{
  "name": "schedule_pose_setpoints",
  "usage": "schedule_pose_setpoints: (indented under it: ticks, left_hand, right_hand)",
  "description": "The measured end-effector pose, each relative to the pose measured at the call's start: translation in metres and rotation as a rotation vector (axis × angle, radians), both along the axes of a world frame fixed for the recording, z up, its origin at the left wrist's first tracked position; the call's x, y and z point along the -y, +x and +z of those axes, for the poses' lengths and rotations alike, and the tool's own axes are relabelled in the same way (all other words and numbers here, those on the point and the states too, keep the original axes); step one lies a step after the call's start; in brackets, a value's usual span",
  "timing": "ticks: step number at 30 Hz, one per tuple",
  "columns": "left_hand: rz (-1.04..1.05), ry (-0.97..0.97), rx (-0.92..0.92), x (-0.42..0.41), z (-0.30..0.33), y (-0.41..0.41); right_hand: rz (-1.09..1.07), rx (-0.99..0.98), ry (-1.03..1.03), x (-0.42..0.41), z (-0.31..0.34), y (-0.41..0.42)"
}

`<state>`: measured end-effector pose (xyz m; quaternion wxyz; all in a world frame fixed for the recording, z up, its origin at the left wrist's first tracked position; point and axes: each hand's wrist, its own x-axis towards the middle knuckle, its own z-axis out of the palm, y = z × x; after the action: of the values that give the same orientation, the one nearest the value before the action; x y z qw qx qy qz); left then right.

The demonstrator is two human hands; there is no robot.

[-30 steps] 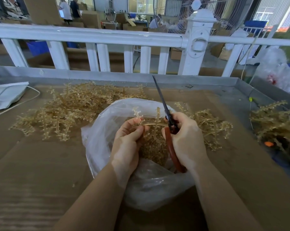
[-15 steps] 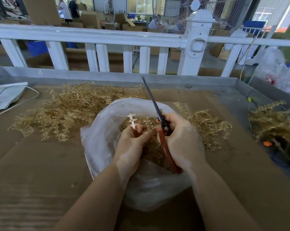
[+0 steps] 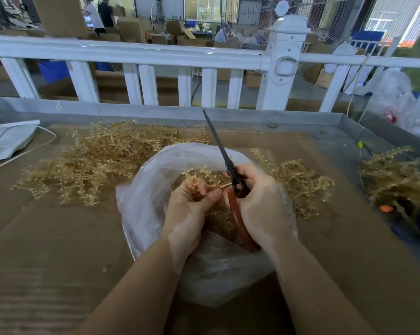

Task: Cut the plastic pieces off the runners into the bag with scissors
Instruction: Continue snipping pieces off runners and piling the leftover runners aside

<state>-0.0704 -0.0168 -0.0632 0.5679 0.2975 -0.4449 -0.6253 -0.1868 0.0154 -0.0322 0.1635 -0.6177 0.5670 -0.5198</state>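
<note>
Cardboard (image 3: 59, 250) lies bare on the near side of the bag (image 3: 141, 197); heaps of runners (image 3: 88, 163) crowd its far side, up to the tray's metal rim (image 3: 300, 118). Over the bag's mouth, the left hand (image 3: 189, 211) pinches a runner (image 3: 204, 176) between curled fingers. The right hand (image 3: 259, 201) grips scissors (image 3: 224, 155), blades together, pointing away.

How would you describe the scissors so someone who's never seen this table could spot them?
Find the clear plastic bag at the table's middle. Above its mouth, the right hand grips the scissors. They alone are dark-bladed and red-handled among the amber runners.
</note>
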Motion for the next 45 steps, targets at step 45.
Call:
schedule_pose_setpoints:
  ticks: [45]
  left_hand:
    - [0.016,0.1,-0.005,0.005,-0.007,0.001]
  right_hand:
    - [-0.233,-0.325,-0.193,-0.006,-0.01,0.002]
